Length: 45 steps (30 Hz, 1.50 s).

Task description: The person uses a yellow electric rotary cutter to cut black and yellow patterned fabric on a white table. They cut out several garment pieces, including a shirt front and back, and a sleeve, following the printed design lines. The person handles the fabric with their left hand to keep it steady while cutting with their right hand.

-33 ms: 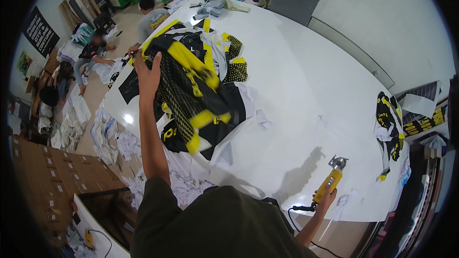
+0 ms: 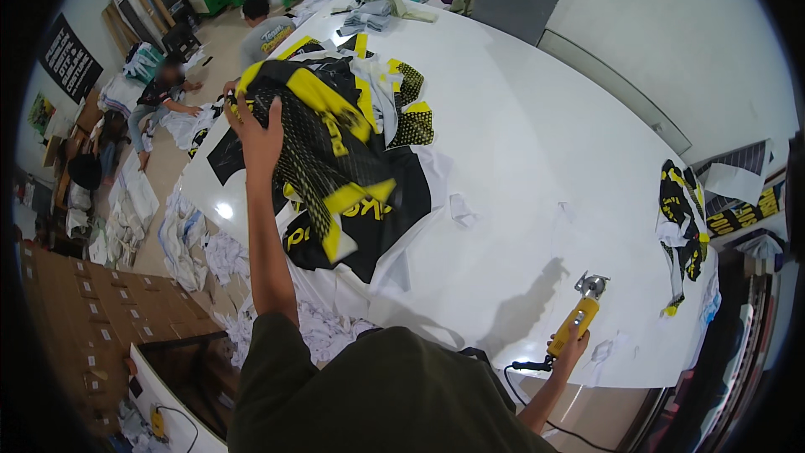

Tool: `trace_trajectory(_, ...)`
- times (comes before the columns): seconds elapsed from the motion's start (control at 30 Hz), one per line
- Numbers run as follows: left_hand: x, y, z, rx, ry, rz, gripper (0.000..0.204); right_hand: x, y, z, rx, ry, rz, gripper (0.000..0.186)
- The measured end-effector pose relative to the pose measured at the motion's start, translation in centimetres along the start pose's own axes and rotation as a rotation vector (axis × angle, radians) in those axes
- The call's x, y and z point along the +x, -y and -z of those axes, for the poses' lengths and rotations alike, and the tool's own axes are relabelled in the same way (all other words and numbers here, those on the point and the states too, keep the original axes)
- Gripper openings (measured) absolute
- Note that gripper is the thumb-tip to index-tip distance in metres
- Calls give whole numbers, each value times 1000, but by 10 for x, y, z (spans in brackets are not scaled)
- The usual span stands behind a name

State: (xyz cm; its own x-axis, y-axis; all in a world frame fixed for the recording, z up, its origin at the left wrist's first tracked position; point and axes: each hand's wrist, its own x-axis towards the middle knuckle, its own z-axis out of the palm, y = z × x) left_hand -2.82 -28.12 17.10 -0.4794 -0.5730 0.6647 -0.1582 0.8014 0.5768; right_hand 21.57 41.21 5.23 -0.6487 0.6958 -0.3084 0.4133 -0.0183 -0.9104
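Note:
My left hand [image 2: 258,122] is closed on the upper edge of a black-and-yellow printed fabric piece [image 2: 306,147], lifted over a heap of similar cut pieces. The hanging part of it is blurred by motion. Under it lies a black panel with yellow lettering [image 2: 402,201], on white fabric at the left side of the white table [image 2: 520,159]. At the near right, my right hand [image 2: 572,342] grips a yellow electric rotary fabric cutter [image 2: 579,319] by its body. The cutter's round metal head points away from me, and a black cord leads from its rear end.
Another heap of black, yellow and white pieces [image 2: 683,218] lies at the table's right end. Grey folded fabric [image 2: 369,17] rests at the far end. White scraps [image 2: 201,235] cover the floor to the left, near cardboard boxes [image 2: 101,319]. Two people [image 2: 163,88] sit beyond.
The hanging end of the held fabric piece has swung slightly to the left, showing more of the lettered panel below. My right hand and the cutter have hardly moved.

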Motion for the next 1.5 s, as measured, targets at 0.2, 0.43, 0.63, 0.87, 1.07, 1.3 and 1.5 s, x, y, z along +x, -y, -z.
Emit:
trace_trajectory(0.2, -178, 46, -77, 35, 944, -4, 38, -32, -5, -22, 24, 5, -24, 42)
trace_trajectory(0.43, -364, -83, -138, 384, 969, -377, 75, -40, -15, -8, 2, -21, -42, 43)
trace_trajectory(0.63, -389, -172, -80, -522, 2143, -738, 52, -11, 12, 17, -21, -78, 27, 40)
trace_trajectory(0.87, -440, -223, -73, -111, 1243, -282, 66, 64, 26, 53, -12, -25, 43, 40)
trace_trajectory(1.07, -406, -230, -188, 172, 978, -529, 90, 104, 43, 54, -69, 31, 63, 49)
trace_trajectory(1.3, -324, -208, -238, 243, 992, -346, 105, 128, 34, 36, -282, 311, 96, 58)
trace_trajectory(1.5, -353, -161, -127, 356, 1305, -291, 138, 124, 33, 4, -548, 537, 369, 61)
